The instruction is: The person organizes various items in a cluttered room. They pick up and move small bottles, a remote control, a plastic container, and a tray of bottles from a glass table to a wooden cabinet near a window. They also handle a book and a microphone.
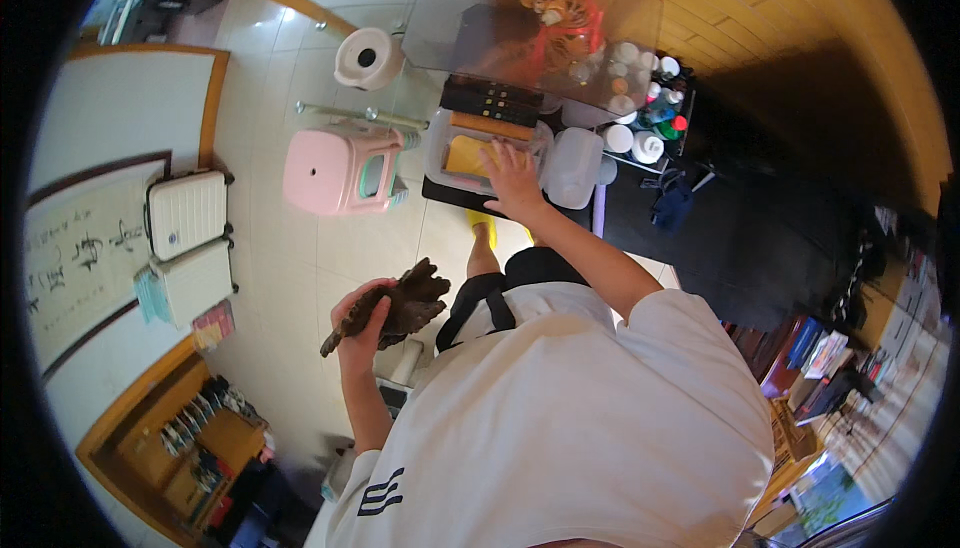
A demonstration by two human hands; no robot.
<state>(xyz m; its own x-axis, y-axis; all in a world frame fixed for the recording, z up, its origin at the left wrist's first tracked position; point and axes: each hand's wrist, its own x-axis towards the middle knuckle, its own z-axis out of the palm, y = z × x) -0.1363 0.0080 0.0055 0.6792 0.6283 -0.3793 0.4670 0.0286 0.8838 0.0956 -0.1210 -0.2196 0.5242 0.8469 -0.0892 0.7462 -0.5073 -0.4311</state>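
Observation:
My left hand (365, 327) grips a dark brown, rough-edged object (411, 300) that looks like carved wood or root, holding it over the floor to the left of my body. Its thumb lies across the near face. My right hand (517, 184) reaches forward with fingers spread over a clear plastic box (433, 144). Inside that box is a yellow block or packet (466, 155), partly covered by my fingertips; whether they touch it I cannot tell. An orange-brown bar (491, 125) lies along the box's far side.
Beyond the box are a black panel with small buttons (491, 100) and a glass tabletop (465, 30) with a tiger figure (559, 19). A translucent container (576, 165) and several bottles (646, 147) stand at right. A pink stool (322, 173) and white suitcase (187, 214) are at left.

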